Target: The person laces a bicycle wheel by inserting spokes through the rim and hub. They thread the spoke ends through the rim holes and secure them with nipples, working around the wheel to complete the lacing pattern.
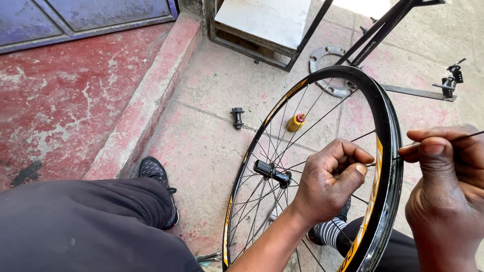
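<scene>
a bicycle wheel (pixel 388 151) is stood upright on the floor between the knees while a spoke is worked at its rim

the left hand (pixel 330 181) is closed in a pinching grip inside the rim; the right hand (pixel 446 176) is closed on a thin spoke (pixel 466 136) outside it, seemingly so both ends are guided

Bright sunlight, sharp, soft shadows
</scene>
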